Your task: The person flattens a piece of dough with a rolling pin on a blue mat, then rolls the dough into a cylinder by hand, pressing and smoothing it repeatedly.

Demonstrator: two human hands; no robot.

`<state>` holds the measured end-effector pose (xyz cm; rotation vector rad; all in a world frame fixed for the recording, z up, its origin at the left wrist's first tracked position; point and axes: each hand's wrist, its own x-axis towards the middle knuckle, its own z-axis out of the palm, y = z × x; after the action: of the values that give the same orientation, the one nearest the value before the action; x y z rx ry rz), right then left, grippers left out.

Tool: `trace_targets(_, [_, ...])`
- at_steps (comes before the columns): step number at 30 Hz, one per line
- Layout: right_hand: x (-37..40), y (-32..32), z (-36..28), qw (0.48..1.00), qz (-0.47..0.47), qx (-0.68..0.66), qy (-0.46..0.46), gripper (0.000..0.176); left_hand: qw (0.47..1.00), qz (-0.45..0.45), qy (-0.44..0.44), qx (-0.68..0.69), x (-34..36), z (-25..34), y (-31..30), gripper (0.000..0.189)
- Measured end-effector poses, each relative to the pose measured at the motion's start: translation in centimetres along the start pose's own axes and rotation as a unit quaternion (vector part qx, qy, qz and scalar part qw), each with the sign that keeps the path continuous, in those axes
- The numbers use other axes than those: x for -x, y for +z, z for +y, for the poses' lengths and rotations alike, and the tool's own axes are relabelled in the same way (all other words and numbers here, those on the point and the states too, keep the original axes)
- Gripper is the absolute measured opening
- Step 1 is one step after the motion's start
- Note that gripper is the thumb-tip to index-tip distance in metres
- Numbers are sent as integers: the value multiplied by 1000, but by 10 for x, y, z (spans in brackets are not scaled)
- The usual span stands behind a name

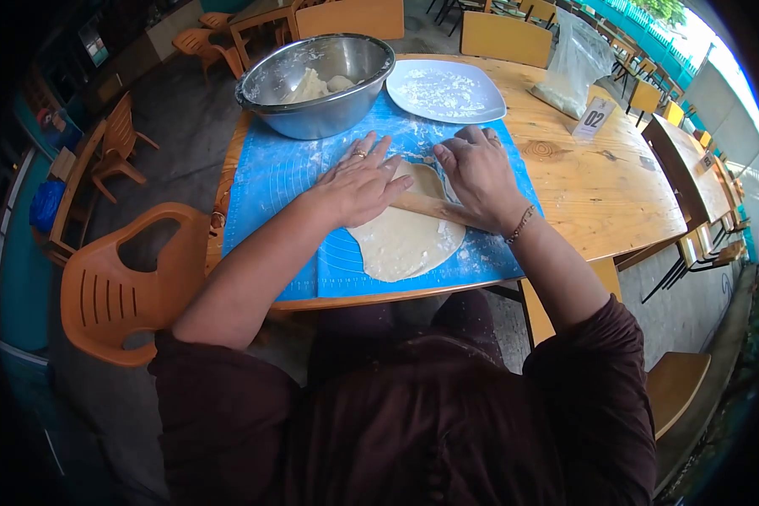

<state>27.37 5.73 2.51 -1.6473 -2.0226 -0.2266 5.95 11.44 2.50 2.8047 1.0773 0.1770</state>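
Note:
A flattened sheet of dough (409, 247) lies on a blue mat (291, 244) dusted with flour. Across the dough rests a wooden rolling pin (432, 206). My left hand (358, 181) lies over the pin's left end, fingers stretched out and spread. At the pin's right end, my right hand (483, 173) has its fingers curled in near the dough's far edge, with the wrist over the pin. Whatever those curled fingers hold, if anything, is hidden.
A steel bowl (312, 121) with dough pieces (310, 87) stands at the table's far left. Beside it is a floury white plate (447, 90). Farther right are a plastic bag (578, 63) and a "02" card (594, 118). An orange chair (114, 291) stands left.

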Motion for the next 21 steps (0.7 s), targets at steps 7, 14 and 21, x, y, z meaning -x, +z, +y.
trace_targets(7, [15, 13, -13, 979, -178, 74, 65, 79, 999, -23, -36, 11, 25, 4, 7, 65])
trace_targets(14, [37, 5, -31, 976, -209, 33, 56, 78, 998, 16, -15, 56, 58, 10, 15, 70])
trace_targets(21, [58, -5, -48, 980, -181, 81, 3, 77, 996, 71, 21, 52, 94, 18, 23, 61])
